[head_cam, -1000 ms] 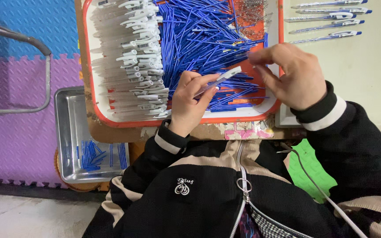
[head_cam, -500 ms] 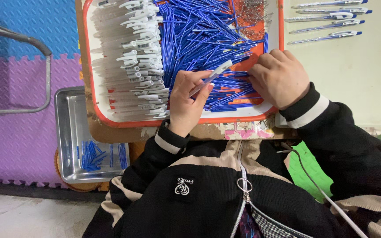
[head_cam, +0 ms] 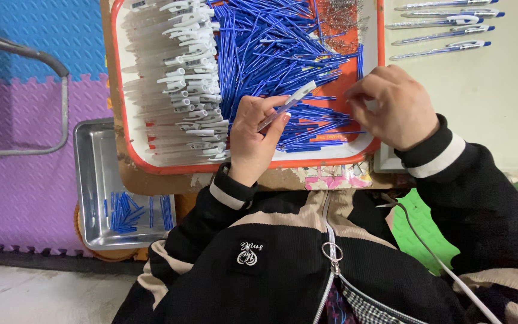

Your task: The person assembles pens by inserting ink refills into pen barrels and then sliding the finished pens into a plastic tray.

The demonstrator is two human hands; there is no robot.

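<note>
A small white logo patch sits on the black jacket.

five assembled pens, two trays

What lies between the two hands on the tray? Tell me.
In the head view, loose blue refills lie on the orange tray between the left hand, which holds a clear pen barrel, and the right hand.

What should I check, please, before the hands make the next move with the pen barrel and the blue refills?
1. Left hand has a firm grip on the clear pen barrel: ok.
2. Right hand has picked a blue refill: cannot tell, fingers hide it.
3. Refills within reach in the red-rimmed tray: ok.
4. Empty barrels stacked ready: ok.
5. Finished pens lie apart on the table: ok.
</note>
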